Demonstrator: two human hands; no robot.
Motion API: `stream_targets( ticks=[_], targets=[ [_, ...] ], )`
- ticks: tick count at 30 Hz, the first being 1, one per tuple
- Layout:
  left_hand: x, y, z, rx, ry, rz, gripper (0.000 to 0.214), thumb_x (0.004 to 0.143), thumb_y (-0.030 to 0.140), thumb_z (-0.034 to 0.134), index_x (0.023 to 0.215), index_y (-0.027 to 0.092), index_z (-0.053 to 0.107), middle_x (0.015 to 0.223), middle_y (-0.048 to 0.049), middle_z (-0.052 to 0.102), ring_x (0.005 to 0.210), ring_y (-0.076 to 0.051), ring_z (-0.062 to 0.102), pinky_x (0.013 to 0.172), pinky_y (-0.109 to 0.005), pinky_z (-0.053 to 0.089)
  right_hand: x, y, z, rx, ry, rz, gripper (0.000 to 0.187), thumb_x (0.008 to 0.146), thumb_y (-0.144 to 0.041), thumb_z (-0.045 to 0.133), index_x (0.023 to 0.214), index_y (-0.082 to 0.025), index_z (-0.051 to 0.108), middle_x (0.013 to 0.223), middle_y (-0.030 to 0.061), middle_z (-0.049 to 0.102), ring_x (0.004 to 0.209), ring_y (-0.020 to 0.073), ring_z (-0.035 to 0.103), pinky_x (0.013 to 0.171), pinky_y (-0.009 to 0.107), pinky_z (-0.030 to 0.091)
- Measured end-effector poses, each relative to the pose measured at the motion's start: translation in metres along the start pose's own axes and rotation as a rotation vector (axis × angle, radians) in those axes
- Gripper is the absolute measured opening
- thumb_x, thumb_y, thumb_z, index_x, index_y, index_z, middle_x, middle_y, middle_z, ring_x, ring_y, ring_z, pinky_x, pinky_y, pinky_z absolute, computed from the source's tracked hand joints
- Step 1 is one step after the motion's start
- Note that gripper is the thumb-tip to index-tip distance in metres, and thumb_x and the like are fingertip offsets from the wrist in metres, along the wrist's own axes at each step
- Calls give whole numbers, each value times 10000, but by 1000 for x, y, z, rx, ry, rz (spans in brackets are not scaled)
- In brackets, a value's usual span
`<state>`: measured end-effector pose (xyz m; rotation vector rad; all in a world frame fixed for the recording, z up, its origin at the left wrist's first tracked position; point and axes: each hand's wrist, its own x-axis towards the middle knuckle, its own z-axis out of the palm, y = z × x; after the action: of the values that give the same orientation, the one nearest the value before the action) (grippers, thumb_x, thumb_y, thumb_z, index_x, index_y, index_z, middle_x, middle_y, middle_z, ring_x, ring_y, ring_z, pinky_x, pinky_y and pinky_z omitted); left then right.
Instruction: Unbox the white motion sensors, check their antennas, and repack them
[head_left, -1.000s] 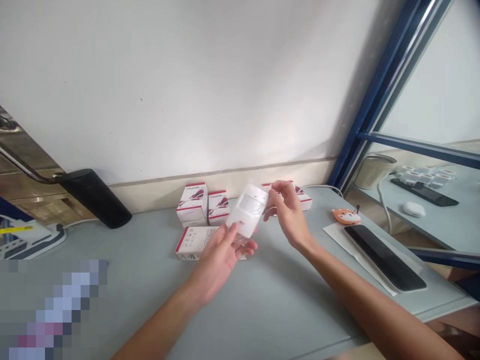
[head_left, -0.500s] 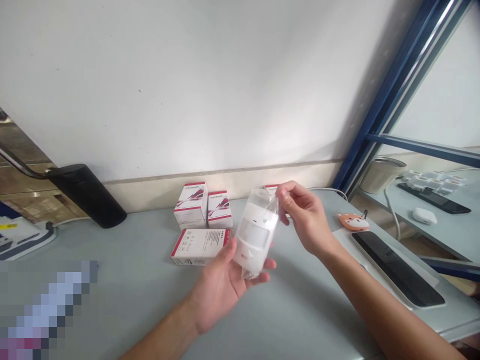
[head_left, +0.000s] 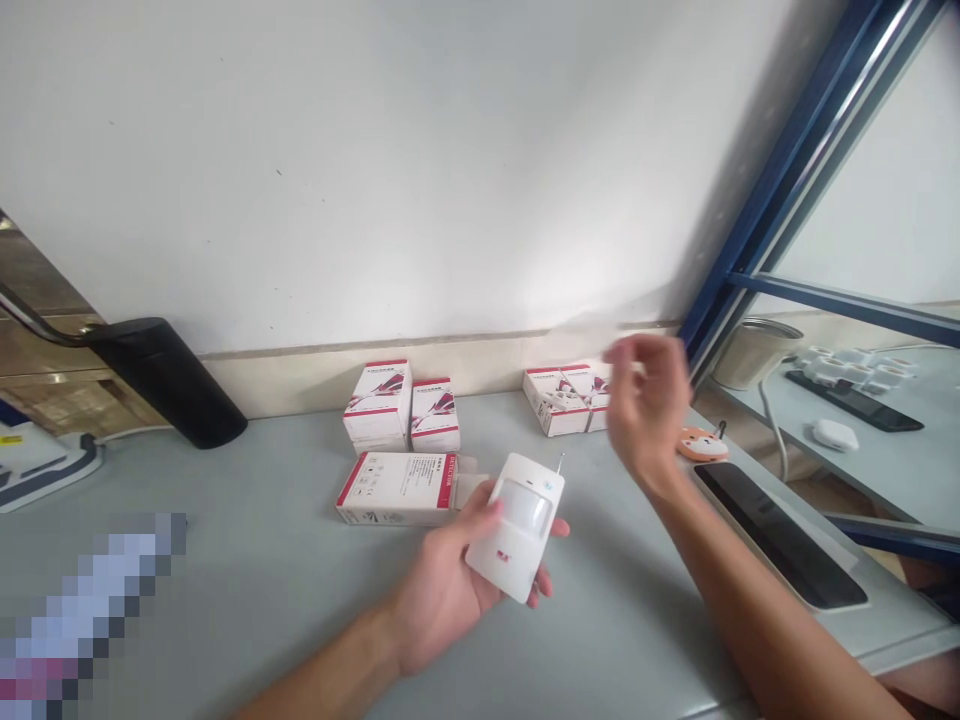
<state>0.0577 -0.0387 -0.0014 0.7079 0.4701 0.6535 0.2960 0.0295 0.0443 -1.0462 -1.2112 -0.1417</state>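
A white motion detector (head_left: 517, 530) with a milky window, a small red mark and a short metal antenna rests tilted in my left hand (head_left: 450, 575). My thumb presses on its left edge and the fingers reach behind it. Off to the upper right, my right hand (head_left: 646, 410) is raised and blurred, its fingers pinched together. A faint, see-through smear by its fingertips looks like the clear plastic bag (head_left: 592, 325). Behind my left hand lies a white and red box (head_left: 401, 488), labelled DETECTOR, with its right end flap open.
Two small boxes (head_left: 377, 405) stand near the wall, and more boxes (head_left: 566, 400) sit behind my right hand. A black cylinder (head_left: 172, 385) leans at the left. On the right are an orange animal-faced case (head_left: 703, 444) and a long black-topped device (head_left: 780, 535) beside the mirror.
The plastic bag has come off the detector, whose antenna now shows. My right hand has moved right and up, away from it. The left hand has lowered slightly, still holding the detector.
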Motion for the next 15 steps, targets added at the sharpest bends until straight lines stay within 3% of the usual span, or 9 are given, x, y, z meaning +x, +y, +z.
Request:
stream_targets(
  ticks=[3,5,7,9,12,15],
  targets=[
    [1,2,2,-105,45,25,501,1051,452,448,1368,95,599,1271,-260,711,801,-297,727,793,-425,484,-23,12,12,-197,-573,-189,119,1039,-263,554,1008,-255,668,1075,74,721,987,240,664,794,388,531],
    [1,5,4,-142,64,51,475,1040,385,443,1384,95,594,1263,-247,716,817,-308,722,818,-440,479,-35,19,17,-264,-831,-265,125,1007,-233,588,1007,-266,708,1151,78,719,1079,272,647,842,419,525],
    [0,8,6,-158,83,67,459,1027,347,447,1390,105,590,1257,-236,720,819,-311,714,823,-450,478,-41,24,20,-267,-905,-242,132,986,-256,617,1041,-279,734,1212,80,706,1132,294,628,874,440,521],
    [-1,10,7,-165,122,83,442,1010,331,453,1360,107,602,1217,-233,732,786,-306,701,792,-446,477,-38,22,19,-209,-849,-132,168,1001,-309,599,1075,-280,747,1199,87,703,1118,294,621,895,447,512],
    [-4,12,10,-182,195,106,421,983,314,442,1294,96,624,1162,-239,741,743,-292,682,756,-442,480,-27,10,14,-52,-767,187,296,1049,-450,520,1067,-264,749,1020,70,702,884,233,606,793,392,496],
    [-5,14,10,-185,227,128,434,982,313,421,1295,89,620,1126,-235,743,726,-280,667,742,-439,481,-21,-5,10,152,-917,498,470,1047,-617,465,1060,-250,759,896,33,657,704,163,501,660,326,431]
  ],
)
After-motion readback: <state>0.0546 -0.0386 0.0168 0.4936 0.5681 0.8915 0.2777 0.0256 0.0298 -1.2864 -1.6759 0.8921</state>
